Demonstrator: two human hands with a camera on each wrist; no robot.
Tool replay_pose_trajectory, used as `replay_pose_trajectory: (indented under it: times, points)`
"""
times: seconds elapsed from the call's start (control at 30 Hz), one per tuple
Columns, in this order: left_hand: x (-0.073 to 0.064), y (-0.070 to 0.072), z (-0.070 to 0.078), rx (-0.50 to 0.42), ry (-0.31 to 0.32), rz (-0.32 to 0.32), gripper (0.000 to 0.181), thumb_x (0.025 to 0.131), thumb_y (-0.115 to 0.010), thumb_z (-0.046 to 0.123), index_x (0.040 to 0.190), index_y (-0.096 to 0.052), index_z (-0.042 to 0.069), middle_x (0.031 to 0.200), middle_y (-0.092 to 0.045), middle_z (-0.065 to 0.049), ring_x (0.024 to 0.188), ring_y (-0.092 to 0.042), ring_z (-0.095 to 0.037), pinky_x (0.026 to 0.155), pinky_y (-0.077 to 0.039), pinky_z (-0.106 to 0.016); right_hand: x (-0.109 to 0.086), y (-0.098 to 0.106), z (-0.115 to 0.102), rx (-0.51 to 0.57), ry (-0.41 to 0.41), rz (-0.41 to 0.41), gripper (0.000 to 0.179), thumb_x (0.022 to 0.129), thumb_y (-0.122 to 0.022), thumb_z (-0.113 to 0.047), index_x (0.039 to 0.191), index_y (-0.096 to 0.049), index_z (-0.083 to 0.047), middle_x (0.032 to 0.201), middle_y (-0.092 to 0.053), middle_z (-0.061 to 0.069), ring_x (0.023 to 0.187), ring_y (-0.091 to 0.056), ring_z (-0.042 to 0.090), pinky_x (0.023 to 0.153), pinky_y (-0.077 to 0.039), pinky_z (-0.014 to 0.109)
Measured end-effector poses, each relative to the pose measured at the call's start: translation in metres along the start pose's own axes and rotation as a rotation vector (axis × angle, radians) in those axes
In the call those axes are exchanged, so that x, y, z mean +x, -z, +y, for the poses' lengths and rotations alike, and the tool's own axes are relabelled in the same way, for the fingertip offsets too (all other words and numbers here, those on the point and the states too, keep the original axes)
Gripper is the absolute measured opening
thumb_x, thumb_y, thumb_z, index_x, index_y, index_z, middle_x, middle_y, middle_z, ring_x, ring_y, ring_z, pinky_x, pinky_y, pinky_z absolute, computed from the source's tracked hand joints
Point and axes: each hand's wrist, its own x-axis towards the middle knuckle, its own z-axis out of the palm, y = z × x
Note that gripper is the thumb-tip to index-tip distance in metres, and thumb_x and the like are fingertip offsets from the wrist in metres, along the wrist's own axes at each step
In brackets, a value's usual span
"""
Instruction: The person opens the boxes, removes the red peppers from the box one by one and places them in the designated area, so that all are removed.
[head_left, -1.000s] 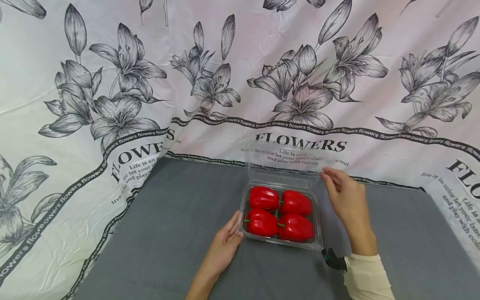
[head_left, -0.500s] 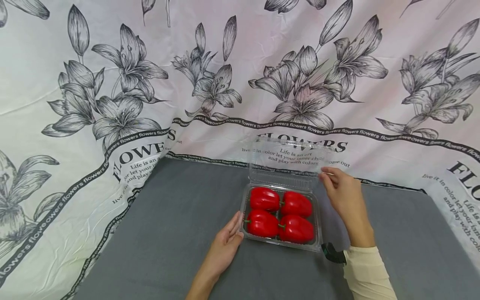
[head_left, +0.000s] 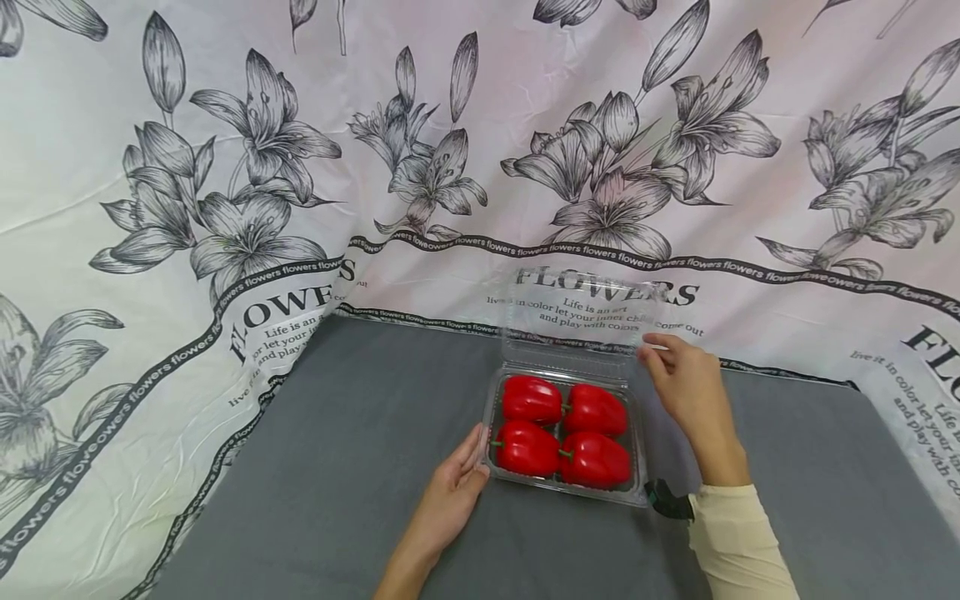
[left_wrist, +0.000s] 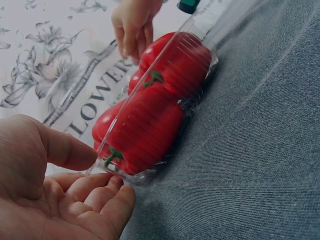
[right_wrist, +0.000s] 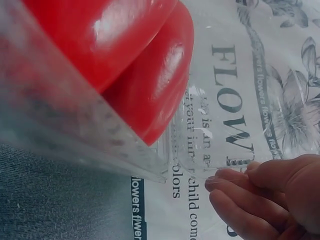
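Note:
A clear plastic clamshell box (head_left: 570,494) lies on the table in the head view, holding several red bell peppers (head_left: 596,458) with green stems. Its see-through lid (head_left: 570,357) stands raised at the back. At the box's left side, my left hand (head_left: 447,500) grips the rim, thumb above and fingers beneath, as the left wrist view shows with the hand (left_wrist: 70,192) near a pepper (left_wrist: 147,132). My right hand (head_left: 692,387) pinches the lid's right edge between thumb and fingers. In the right wrist view that hand (right_wrist: 265,195) holds the thin plastic edge.
A grey cloth (head_left: 360,433) covers the table. White fabric (head_left: 420,275) with printed flowers and lettering hangs behind and along the left side. A dark strap-like item (head_left: 667,502) sits at my right wrist, close to the box's front right corner.
The lid has tipped back slightly, its upper edge higher against the fabric. My right hand stays on it. The left hand and box hold their places; the head view has shifted a little.

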Motion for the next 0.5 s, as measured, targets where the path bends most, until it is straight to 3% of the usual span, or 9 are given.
replay_pose_trajectory:
  times: [0.1, 0.3, 0.5]
  points:
    - [-0.0002, -0.0002, 0.0004, -0.006, 0.001, -0.003, 0.062, 0.109, -0.051, 0.004, 0.166, -0.026, 0.003, 0.171, -0.030, -0.008, 0.158, -0.026, -0.021, 0.114, -0.031, -0.012, 0.0021, -0.0001, 0.0016, -0.008, -0.004, -0.021, 0.036, 0.107, -0.066, -0.017, 0.136, -0.067, 0.004, 0.108, -0.077, 0.023, 0.098, -0.077, 0.041, 0.059, -0.056, 0.038]
    - [-0.0020, -0.0003, 0.0016, -0.001, -0.003, 0.000, 0.062, 0.109, -0.051, 0.004, 0.166, -0.026, 0.002, 0.171, -0.030, -0.010, 0.158, -0.026, -0.022, 0.114, -0.031, -0.013, 0.0054, -0.0024, 0.0043, -0.013, 0.016, -0.042, 0.036, 0.107, -0.064, -0.014, 0.136, -0.066, 0.007, 0.108, -0.077, 0.025, 0.100, -0.076, 0.043, 0.074, -0.062, 0.057]
    - [-0.0009, -0.0015, 0.0022, 0.003, 0.009, 0.006, 0.062, 0.109, -0.051, 0.005, 0.167, -0.027, 0.004, 0.171, -0.031, -0.008, 0.158, -0.026, -0.020, 0.114, -0.031, -0.012, 0.0066, -0.0029, 0.0054, -0.026, 0.003, -0.062, 0.037, 0.106, -0.064, -0.013, 0.136, -0.065, 0.009, 0.111, -0.076, 0.026, 0.101, -0.076, 0.044, 0.076, -0.062, 0.059]
